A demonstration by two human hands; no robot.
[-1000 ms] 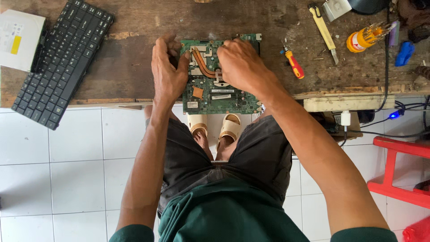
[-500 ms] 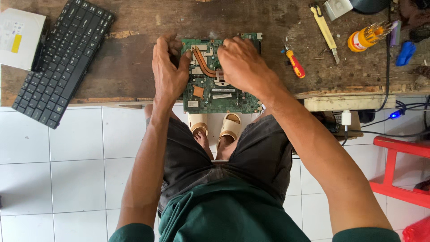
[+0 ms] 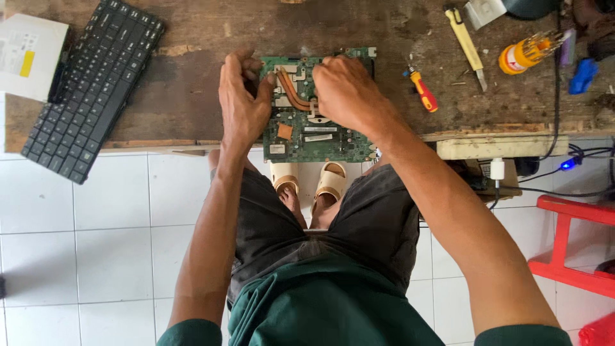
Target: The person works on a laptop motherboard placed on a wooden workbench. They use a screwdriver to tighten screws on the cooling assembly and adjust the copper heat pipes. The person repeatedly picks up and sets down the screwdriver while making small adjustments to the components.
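A green circuit board [image 3: 320, 138] with a copper heat pipe [image 3: 291, 93] lies at the near edge of a worn wooden bench [image 3: 192, 77]. My left hand [image 3: 242, 102] rests on the board's left edge, fingers curled over its far left corner. My right hand [image 3: 349, 93] covers the board's upper right part, fingers bent down onto it near the heat pipe. What the fingertips pinch is hidden.
A black keyboard [image 3: 93, 86] and a white flat drive [image 3: 29, 57] lie at the left. To the right lie a red-handled screwdriver [image 3: 423, 90], a yellow tool [image 3: 467, 48] and an orange bit holder [image 3: 525, 54]. A red stool [image 3: 576, 243] stands at the right on the white tiled floor.
Both hands stay on the board with only slight finger shifts; the board has not moved.
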